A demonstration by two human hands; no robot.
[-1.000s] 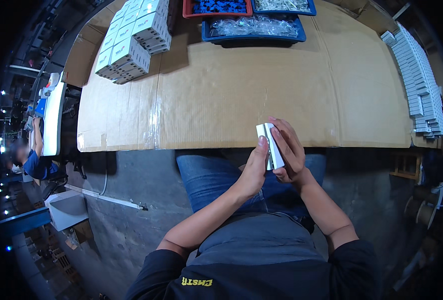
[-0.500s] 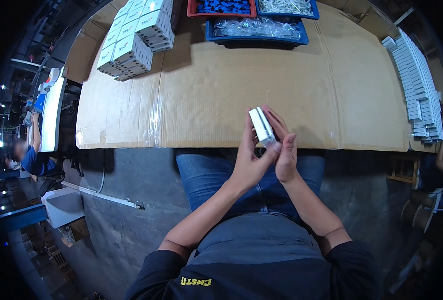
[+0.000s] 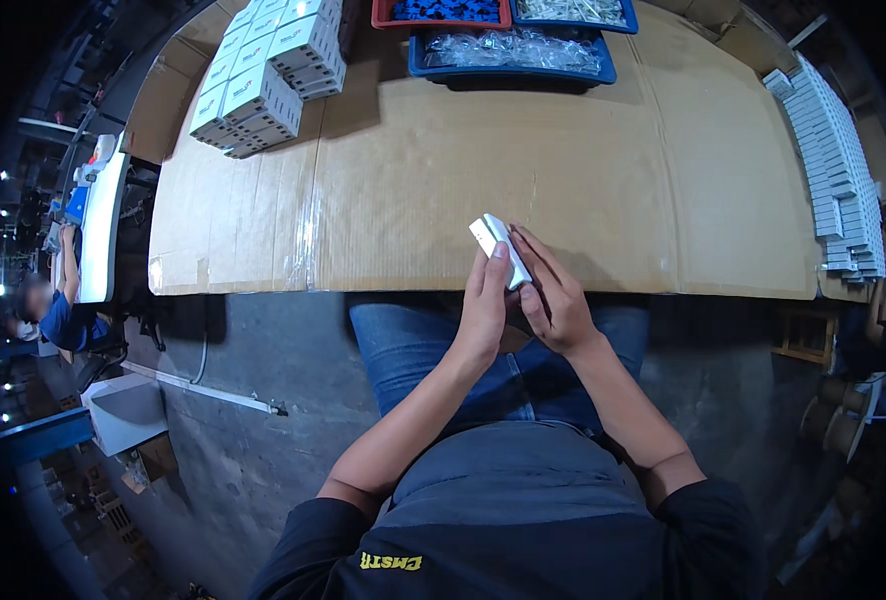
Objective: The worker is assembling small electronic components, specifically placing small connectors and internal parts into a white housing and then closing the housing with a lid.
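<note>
Between my two hands, over the table's near edge, is a small white box [image 3: 509, 262], tilted with its far end to the left. My left hand [image 3: 483, 310] grips it from the left, the thumb lying along its upper face. From the right, my right hand [image 3: 560, 305] closes on the box, fingers along its far side and thumb by its near end. The hidden underside of the box cannot be made out.
Cardboard covers the table [image 3: 413, 200]. Stacked white boxes [image 3: 263, 85] stand back left, and rows of small white boxes [image 3: 833, 170] line the right side. At the back are a red tray [image 3: 388, 22] of blue parts and blue trays [image 3: 513, 76] of clear-bagged pieces. A person [image 3: 61, 320] sits far left.
The box has turned in my hands and shifted slightly left. My left thumb has come onto its upper face, and my right fingers now lie lower along its side.
</note>
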